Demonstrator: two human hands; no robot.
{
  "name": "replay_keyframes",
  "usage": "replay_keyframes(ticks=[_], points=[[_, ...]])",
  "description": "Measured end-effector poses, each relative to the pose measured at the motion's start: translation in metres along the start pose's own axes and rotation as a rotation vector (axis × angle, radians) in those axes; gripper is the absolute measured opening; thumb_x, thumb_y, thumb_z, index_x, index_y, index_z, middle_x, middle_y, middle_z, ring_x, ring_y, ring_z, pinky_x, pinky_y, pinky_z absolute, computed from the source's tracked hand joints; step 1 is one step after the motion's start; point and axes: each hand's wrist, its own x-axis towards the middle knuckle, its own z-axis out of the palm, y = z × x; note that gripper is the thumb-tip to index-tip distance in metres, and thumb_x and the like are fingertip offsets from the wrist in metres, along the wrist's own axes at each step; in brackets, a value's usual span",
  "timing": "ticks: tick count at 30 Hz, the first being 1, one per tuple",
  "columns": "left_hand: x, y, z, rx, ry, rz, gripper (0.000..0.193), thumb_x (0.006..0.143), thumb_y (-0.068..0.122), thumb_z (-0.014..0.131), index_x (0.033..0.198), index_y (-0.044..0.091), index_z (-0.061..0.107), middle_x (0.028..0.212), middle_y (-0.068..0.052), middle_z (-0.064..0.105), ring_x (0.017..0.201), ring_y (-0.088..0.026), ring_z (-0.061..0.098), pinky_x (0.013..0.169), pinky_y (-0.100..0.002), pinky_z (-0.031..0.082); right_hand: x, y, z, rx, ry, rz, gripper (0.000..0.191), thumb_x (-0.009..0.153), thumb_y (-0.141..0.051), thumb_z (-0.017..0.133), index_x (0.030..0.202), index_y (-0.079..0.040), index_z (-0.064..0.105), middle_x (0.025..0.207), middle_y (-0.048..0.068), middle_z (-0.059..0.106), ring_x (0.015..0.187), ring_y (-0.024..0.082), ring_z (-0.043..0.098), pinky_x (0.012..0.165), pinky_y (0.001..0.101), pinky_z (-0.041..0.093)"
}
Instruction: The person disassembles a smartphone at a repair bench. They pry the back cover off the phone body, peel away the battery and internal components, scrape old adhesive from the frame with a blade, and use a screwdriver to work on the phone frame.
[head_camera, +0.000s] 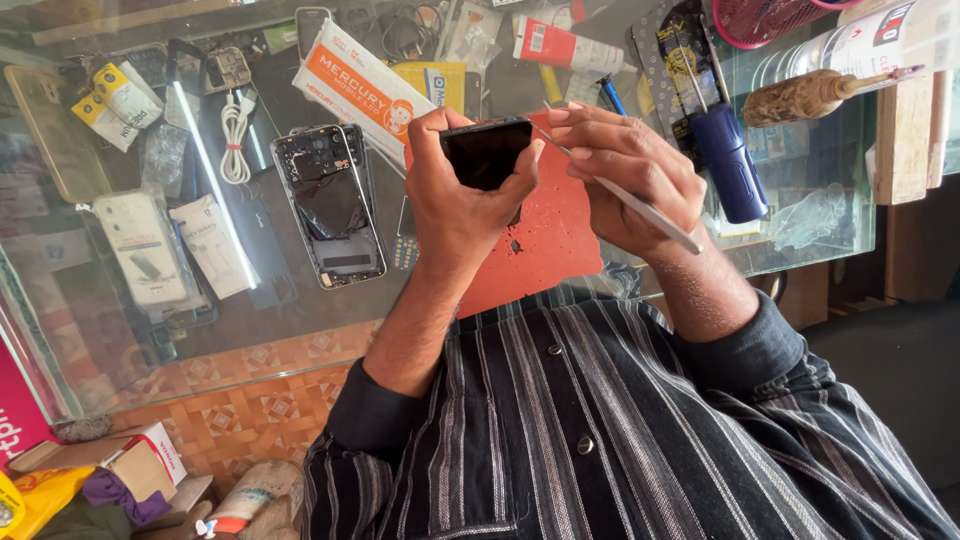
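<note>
Two hands above red mat (545, 250) | left hand (455, 195) fingers clamp phone (487, 152), steadying it | right hand (625, 170) pinches thin metal tool (640, 208), tip at phone's edge

Dark phone (487, 152) — glossy black, tilted above the red mat (548, 250) — with slim metal tweezers (630, 200) touching its edge.

Opened phone chassis (330, 205) on glass counter (830, 215); red work mat (545, 245) beside it; blue bottle (728, 165); white coiled cable (235, 140).
</note>
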Motion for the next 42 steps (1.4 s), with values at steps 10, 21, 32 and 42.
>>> replay_keyframes(ticks=[10, 21, 32, 42], points=[[-0.001, -0.007, -0.001, 0.069, 0.085, 0.114, 0.062, 0.08, 0.027, 0.095, 0.11, 0.005, 0.046, 0.094, -0.008, 0.064, 0.081, -0.019, 0.071, 0.073, -0.032, 0.063, 0.006, -0.001, 0.003, -0.141, -0.088, -0.229, 0.025, 0.09, 0.023, 0.07, 0.106, 0.008, 0.058, 0.109, 0.023, 0.068, 0.11, 0.041, 0.073, 0.098, 0.0544, 0.059], [0.0, -0.01, -0.006, 0.071, 0.103, 0.135, 0.059, 0.083, 0.025, 0.094, 0.111, 0.005, 0.045, 0.094, -0.007, 0.067, 0.082, -0.018, 0.073, 0.073, -0.032, 0.064, 0.015, 0.004, 0.009, -0.1, -0.129, -0.238, 0.021, 0.091, 0.024, 0.066, 0.105, 0.008, 0.059, 0.11, 0.023, 0.069, 0.111, 0.041, 0.073, 0.098, 0.0533, 0.059], [0.001, -0.009, -0.011, 0.132, 0.109, 0.164, 0.062, 0.079, 0.024, 0.095, 0.11, 0.004, 0.045, 0.093, -0.009, 0.061, 0.079, -0.021, 0.069, 0.072, -0.033, 0.06, 0.011, 0.005, 0.002, 0.262, -0.074, 0.201, 0.011, 0.106, 0.011, 0.063, 0.111, 0.003, 0.057, 0.111, 0.023, 0.072, 0.105, 0.031, 0.076, 0.091, 0.0391, 0.066], [-0.002, -0.01, -0.008, 0.093, 0.099, 0.115, 0.063, 0.08, 0.028, 0.095, 0.111, 0.005, 0.045, 0.094, -0.007, 0.064, 0.08, -0.019, 0.071, 0.073, -0.032, 0.062, 0.007, 0.011, 0.015, 0.044, -0.055, -0.174, 0.021, 0.094, 0.022, 0.064, 0.103, 0.005, 0.054, 0.104, 0.025, 0.07, 0.106, 0.042, 0.074, 0.093, 0.0553, 0.061]])
